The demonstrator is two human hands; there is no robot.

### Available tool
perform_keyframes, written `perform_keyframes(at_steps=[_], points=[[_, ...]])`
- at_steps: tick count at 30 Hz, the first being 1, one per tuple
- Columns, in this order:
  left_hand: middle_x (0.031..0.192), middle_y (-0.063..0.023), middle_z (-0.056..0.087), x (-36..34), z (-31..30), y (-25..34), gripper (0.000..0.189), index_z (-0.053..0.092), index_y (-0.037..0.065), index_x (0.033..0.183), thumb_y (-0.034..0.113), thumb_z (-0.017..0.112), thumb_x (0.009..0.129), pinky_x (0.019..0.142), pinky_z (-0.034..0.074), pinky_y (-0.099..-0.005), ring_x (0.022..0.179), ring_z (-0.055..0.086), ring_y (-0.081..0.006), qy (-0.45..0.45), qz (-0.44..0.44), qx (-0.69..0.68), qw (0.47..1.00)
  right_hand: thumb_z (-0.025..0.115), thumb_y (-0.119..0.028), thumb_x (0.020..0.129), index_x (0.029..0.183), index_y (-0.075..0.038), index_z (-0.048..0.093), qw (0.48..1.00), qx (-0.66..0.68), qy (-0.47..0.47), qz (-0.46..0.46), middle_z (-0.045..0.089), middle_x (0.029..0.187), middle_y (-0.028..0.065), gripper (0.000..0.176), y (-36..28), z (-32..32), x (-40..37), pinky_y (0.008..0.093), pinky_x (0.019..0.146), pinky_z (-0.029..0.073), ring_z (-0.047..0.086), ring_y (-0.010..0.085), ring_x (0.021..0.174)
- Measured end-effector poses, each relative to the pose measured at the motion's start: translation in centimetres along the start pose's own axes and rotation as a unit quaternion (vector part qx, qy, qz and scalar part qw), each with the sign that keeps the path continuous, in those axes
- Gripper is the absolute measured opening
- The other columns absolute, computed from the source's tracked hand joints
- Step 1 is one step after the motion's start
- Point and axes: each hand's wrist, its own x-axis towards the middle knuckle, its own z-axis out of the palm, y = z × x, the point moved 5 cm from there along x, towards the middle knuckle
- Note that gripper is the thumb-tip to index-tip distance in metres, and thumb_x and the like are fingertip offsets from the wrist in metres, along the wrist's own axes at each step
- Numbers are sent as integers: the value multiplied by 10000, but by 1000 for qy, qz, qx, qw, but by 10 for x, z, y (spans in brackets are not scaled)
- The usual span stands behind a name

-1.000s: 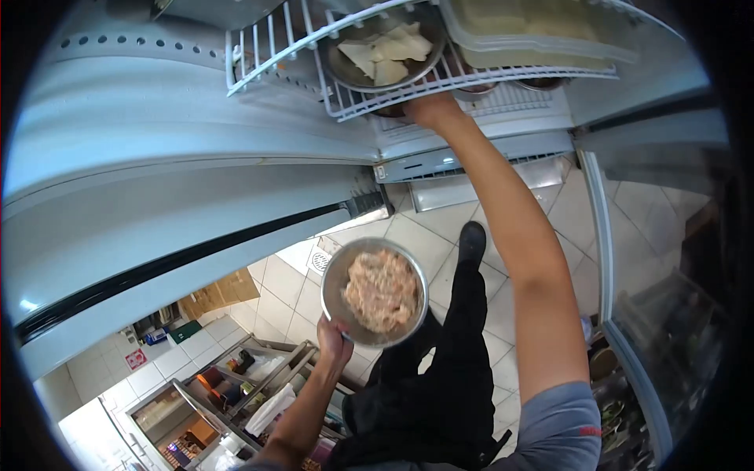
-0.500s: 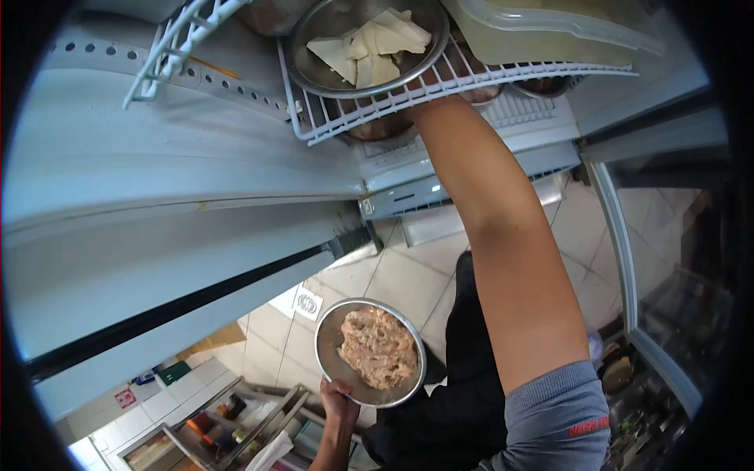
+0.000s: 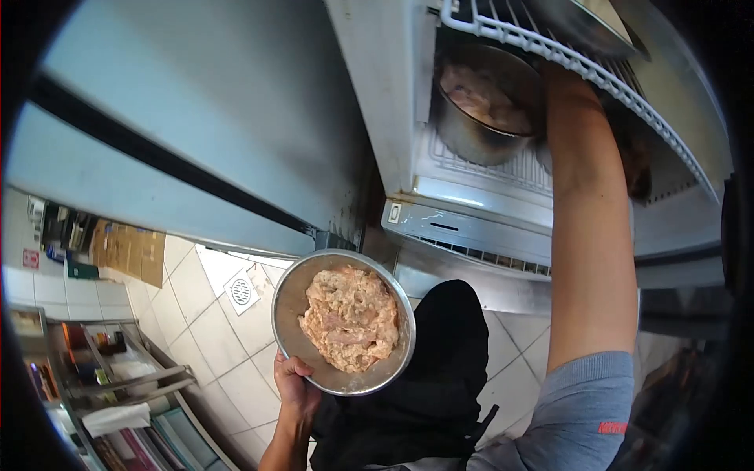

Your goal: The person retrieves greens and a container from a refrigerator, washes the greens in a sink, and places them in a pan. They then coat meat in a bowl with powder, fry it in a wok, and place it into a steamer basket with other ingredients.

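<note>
My left hand grips the rim of a round metal bowl, thumb on the inside edge. Pale raw minced meat fills the middle of that bowl. My right arm stretches into an open fridge, below the upper wire shelf. Shadow and the shelf hide the right hand, so its fingers do not show. Just left of the right forearm, a metal pot with pale raw meat pieces stands on the lower wire rack.
Another metal container rests on the upper shelf. The closed fridge door panel stands to the left. Below lies a tiled floor with a drain cover. A cluttered shelf unit occupies the lower left.
The view has swung down and to the right, bringing the pot on the lower rack into sight. The bowl of minced meat appears larger and higher. My right arm still reaches into the fridge.
</note>
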Motion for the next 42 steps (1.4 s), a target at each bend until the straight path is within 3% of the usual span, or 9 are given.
perform_keyframes(at_steps=[9, 13, 17, 22, 26, 27, 28, 34, 42], points=[[1049, -125, 597, -44, 127, 46, 614, 492, -58, 1227, -93, 414, 619, 778, 494, -288, 911, 586, -208, -166, -6, 47, 985, 581, -218, 825, 1180, -54, 589, 992, 21, -118, -36, 586, 1245, 202, 391, 39, 1, -68, 489, 956, 450, 561, 414, 1126], [1032, -94, 565, -57, 234, 55, 496, 507, -19, 1147, -102, 465, 660, 853, 449, -302, 916, 536, -207, -218, -66, 80, 970, 576, -211, 855, 1189, -32, 571, 948, 211, 207, 117, 599, 1183, 242, 379, 33, -13, -182, 460, 918, 468, 582, 432, 1064], [792, -59, 538, -14, 309, 34, 150, 500, 64, 764, -47, 510, 663, 766, 440, -306, 791, 531, -190, -263, -100, 42, 959, 612, -170, 909, 1301, 21, 454, 666, 526, 449, 281, 575, 1237, 168, 464, 21, 3, -426, 383, 998, 402, 540, 276, 1155], [864, -52, 583, 43, 388, 8, 111, 557, 77, 840, -13, 547, 777, 762, 463, -333, 824, 555, -185, -301, -135, 84, 940, 625, -220, 922, 953, -146, 546, -5, 861, 453, 231, 389, 640, -65, 112, 2, 202, -741, 192, 415, 265, 348, 46, 478], [866, -67, 578, 43, 370, 17, 60, 540, 87, 891, 51, 495, 907, 745, 509, -375, 849, 568, -190, -297, -196, 129, 926, 560, -393, 964, 794, -174, 428, 203, 535, 729, 375, 393, 611, -40, 307, 86, 106, -988, 216, 399, 350, 400, 77, 473], [786, -56, 572, 53, 349, 16, 82, 523, 98, 888, 121, 468, 943, 672, 524, -370, 746, 583, -202, -382, -238, 231, 863, 572, -408, 952, 894, -156, 527, 269, 595, 731, 195, 513, 685, -16, 263, 114, 0, -994, 250, 496, 459, 515, 118, 552], [731, -54, 572, -7, 336, 42, 142, 517, 103, 859, 177, 449, 958, 596, 522, -375, 658, 581, -213, -337, -234, 338, 847, 583, -372, 950, 988, -152, 549, 147, 520, 777, 323, 563, 780, 5, 226, 141, -47, -1009, 284, 560, 486, 552, 140, 636], [896, -95, 623, -152, 226, 94, 183, 566, 67, 1082, 180, 506, 951, 745, 551, -395, 808, 627, -230, -419, -281, 604, 617, 622, -289, 905, 1107, -98, 602, 137, 636, 616, 443, 644, 936, 74, 279, 263, -70, -1035, 367, 727, 519, 615, 216, 821], [1081, -139, 624, -370, 70, 83, 293, 508, 48, 1212, 209, 545, 970, 809, 537, -378, 952, 638, -244, -672, -328, 615, 248, 653, -259, 853, 1059, -63, 578, 250, 697, 544, 394, 634, 925, 93, 294, 40, -192, -962, 392, 700, 512, 610, 214, 830]])
